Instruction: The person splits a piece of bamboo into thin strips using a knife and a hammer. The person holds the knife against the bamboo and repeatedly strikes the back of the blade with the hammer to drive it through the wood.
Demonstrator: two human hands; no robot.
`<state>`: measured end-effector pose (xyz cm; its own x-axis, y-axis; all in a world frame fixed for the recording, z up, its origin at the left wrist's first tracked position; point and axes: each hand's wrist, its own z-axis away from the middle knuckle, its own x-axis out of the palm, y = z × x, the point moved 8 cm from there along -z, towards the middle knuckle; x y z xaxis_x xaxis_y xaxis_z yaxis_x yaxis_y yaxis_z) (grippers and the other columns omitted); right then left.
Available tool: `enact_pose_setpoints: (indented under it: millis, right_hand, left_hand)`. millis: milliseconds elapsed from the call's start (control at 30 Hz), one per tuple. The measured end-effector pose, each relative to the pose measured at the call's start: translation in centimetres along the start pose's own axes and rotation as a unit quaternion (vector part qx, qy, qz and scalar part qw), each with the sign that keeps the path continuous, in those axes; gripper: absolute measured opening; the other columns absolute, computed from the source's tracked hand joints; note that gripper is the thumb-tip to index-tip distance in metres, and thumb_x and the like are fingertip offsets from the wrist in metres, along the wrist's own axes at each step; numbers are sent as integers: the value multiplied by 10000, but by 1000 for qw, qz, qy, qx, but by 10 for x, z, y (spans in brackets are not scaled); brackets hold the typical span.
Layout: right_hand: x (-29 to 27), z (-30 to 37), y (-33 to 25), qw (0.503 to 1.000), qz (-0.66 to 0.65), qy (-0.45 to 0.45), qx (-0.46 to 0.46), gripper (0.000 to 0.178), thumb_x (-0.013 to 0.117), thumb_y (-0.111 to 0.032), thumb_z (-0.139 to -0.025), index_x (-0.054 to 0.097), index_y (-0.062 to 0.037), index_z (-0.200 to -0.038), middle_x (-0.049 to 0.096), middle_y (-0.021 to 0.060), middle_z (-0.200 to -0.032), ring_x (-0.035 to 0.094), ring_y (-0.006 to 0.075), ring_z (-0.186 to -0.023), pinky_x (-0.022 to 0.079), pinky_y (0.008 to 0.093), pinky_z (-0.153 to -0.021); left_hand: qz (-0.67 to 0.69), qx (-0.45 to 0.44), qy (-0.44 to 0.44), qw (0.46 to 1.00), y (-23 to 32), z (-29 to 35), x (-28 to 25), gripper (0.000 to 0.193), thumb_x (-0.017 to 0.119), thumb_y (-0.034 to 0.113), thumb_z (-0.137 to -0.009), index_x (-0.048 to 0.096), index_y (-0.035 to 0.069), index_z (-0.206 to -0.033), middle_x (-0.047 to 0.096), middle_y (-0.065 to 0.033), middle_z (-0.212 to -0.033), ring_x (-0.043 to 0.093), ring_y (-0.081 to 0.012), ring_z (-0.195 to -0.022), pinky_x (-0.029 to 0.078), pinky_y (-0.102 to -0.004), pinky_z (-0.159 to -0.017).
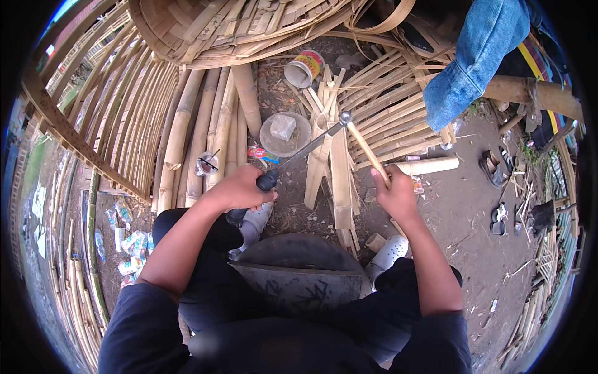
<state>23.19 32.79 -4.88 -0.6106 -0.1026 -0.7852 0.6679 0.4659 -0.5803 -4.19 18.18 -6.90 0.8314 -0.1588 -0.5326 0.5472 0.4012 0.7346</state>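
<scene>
My left hand (248, 188) is closed around the dark handle of a long knife (305, 151), its blade slanting away to the right. In my right hand (397, 194) is the wooden handle of a hammer (369, 147). The small metal hammer head meets the blade near its far end, or lies just over it; I cannot tell which. Below the blade, split bamboo pieces (341, 187) lie on the ground between my feet and the scrap beyond. Between my knees stands a dark, curved-edged board or container (305, 274).
Bamboo poles (182, 140) lie to the left beside a slatted bamboo frame (118, 106). Ahead are a woven basket (177, 28), a bucket (304, 70), a stone (283, 126) on a round dish, and bamboo strips (392, 106). A denim-clad leg (479, 56) is at the far right.
</scene>
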Motion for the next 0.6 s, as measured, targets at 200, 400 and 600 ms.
enact_pose_setpoints:
  millis: [200, 400, 600]
  right_hand:
    - [17, -2, 4, 995, 23, -90, 31, 329, 648, -282, -868, 621, 32, -775, 585, 220, -614, 598, 380, -574, 468, 430, -568]
    - [-2, -9, -15, 994, -102, 18, -32, 391, 645, -254, -888, 538, -2, -608, 427, 66, -461, 365, 161, -435, 334, 344, -441]
    - [37, 3, 35, 964, -55, -136, 223, 327, 594, -241, -861, 611, 41, -698, 517, 122, -504, 498, 191, -458, 408, 372, -489]
  left_hand:
    - [-108, 52, 86, 989, -11, -13, -7, 349, 712, 303, -764, 623, -24, -851, 625, -200, -719, 624, -375, -747, 482, -419, -685]
    - [-151, 78, 167, 971, -4, -14, -13, 308, 714, 268, -748, 612, -23, -755, 590, -173, -608, 622, -309, -617, 484, -378, -615]
    - [-237, -10, 166, 957, -12, -21, -16, 354, 730, 327, -709, 627, -9, -668, 598, -196, -604, 642, -342, -662, 500, -412, -650]
